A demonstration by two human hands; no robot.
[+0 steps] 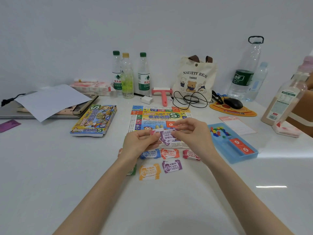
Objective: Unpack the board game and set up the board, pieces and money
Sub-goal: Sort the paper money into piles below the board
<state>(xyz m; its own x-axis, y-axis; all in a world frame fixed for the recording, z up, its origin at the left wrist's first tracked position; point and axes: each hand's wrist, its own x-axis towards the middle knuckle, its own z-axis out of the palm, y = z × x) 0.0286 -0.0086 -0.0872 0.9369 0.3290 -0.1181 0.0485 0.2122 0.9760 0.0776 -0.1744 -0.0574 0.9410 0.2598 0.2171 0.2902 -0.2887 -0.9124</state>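
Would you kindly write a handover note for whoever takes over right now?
Hands: left hand and right hand together pinch a stack of paper money notes, purple on top.
Done: colourful paper game board unfolded; sorted note piles in front of it: blue, orange-red, red, orange, purple, green.
Printed cardboard game box lies left of the board; blue plastic tray on the right holds small coloured pieces and red cards.
Left: sort the held notes, set out pieces and cards.

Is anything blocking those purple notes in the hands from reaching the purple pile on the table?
Nothing visible blocks them. The purple notes are held over the board; only the flat orange-red pile lies between them and the purple pile, low enough to pass over.
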